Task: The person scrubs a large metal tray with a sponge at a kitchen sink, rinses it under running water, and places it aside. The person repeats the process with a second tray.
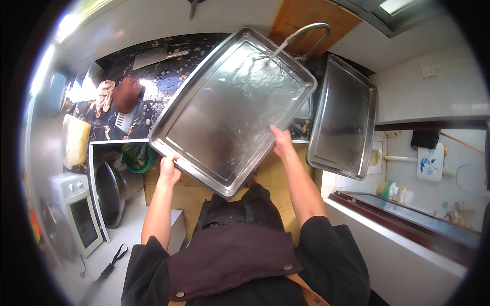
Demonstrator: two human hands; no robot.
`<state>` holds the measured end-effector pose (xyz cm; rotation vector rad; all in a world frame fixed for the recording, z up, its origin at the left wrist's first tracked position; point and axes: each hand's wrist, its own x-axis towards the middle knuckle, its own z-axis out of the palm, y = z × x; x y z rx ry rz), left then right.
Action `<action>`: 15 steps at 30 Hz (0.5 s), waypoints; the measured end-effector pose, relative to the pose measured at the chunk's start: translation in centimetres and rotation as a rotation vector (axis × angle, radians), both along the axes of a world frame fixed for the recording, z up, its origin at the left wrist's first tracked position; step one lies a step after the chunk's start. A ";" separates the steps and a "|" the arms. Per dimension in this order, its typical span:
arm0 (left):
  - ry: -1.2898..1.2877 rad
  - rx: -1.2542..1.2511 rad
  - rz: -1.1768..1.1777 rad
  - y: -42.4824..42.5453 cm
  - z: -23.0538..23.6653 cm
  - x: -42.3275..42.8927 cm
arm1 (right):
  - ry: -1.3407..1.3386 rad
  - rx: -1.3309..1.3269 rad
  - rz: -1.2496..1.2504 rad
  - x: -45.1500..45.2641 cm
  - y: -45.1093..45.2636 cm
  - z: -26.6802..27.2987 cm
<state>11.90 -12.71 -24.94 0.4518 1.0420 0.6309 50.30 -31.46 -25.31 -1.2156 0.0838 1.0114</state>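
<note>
A large rectangular stainless steel tray [226,114] is held tilted before me, its far end under the curved faucet [312,28]. Water runs from the spout onto the tray and spreads over its upper part. My left hand [169,170] grips the near left rim. On the right long rim is my right hand [281,141], thumb on top, fingers hidden beneath. Another metal tray [342,118] leans at the right end of the counter, apart from my hands. The sink is mostly hidden under the held tray.
The wet black counter [168,76] bears a cleaver [153,57], a brown object [127,95], a cloth [104,95] and food scraps. A wooden board [310,23] stands behind the faucet. Below the counter are a green basket [138,158] and a big metal pan [109,195].
</note>
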 end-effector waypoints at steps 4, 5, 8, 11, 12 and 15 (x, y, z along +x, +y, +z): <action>0.020 0.175 0.034 -3.9 4.7 -2.6 | 0.106 -0.048 0.046 0.1 0.2 0.2; 0.088 0.168 0.082 -4.9 6.4 -2.7 | 0.131 -0.051 0.061 -0.1 0.6 0.0; 0.050 0.296 0.196 -9.5 12.0 -2.0 | 0.222 0.058 0.057 -0.6 2.1 -0.5; 0.124 0.362 0.290 -13.8 17.1 0.3 | -0.165 -0.205 0.105 -0.9 3.9 0.3; 0.181 0.353 0.330 -15.1 18.4 1.7 | -0.435 -0.341 0.192 -1.0 4.5 0.9; 0.179 0.388 0.448 -17.5 21.6 5.9 | -0.881 -0.566 0.392 -1.0 4.9 2.7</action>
